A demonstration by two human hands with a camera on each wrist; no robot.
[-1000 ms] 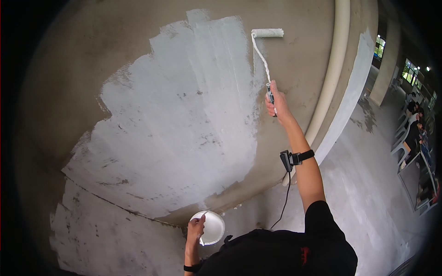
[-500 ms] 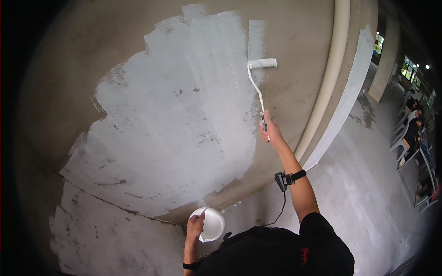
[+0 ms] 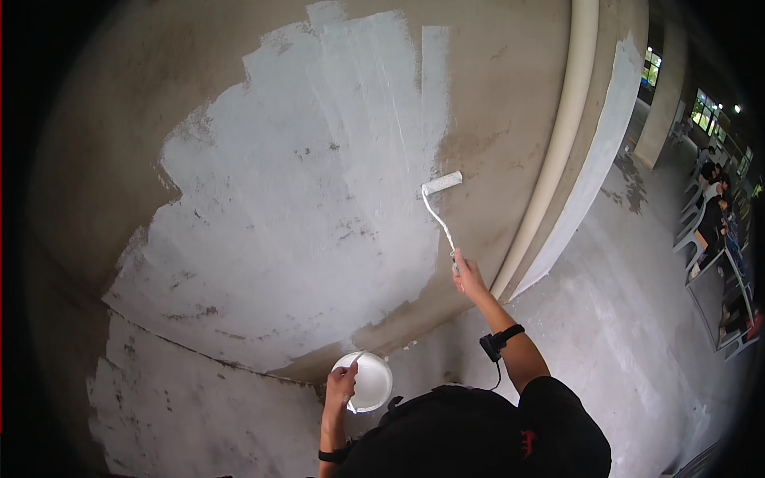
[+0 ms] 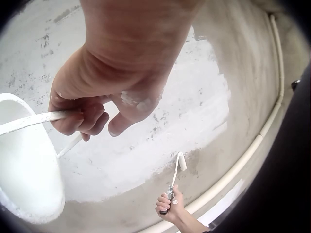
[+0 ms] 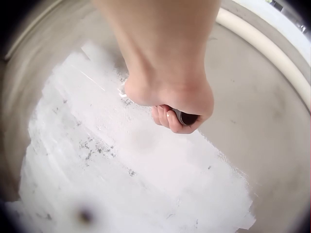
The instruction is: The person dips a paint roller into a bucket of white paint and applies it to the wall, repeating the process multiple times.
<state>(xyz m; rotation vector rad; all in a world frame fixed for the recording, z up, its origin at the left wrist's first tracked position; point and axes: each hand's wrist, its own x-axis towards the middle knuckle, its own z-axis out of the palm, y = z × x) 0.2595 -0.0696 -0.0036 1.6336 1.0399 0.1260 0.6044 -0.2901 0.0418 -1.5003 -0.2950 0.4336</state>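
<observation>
My right hand (image 3: 470,279) grips the handle of a paint roller (image 3: 442,183), its fingers curled round it. The roller's white sleeve lies against the wall (image 3: 510,103), at the right border of the white painted patch (image 3: 279,191). In the right wrist view the handle's dark end (image 5: 188,118) shows inside the fist, while the sleeve is hidden. Low in the head view, my left hand (image 3: 340,386) holds a white bucket (image 3: 389,381) by its bail. The left wrist view shows fingers hooked round that paint-smeared bail (image 4: 34,121), with the bucket hanging tilted beside them.
A cream pipe (image 3: 570,119) runs down the wall to the right of the roller. Past the wall's edge lies a grey, white-smeared floor (image 3: 613,319). People (image 3: 709,231) sit on chairs at the far right, near a pillar (image 3: 663,103).
The right hand has drawn the roller down the wall, and a pale strip shows above it. The sleeve now slants more. The left hand and bucket have barely moved.
</observation>
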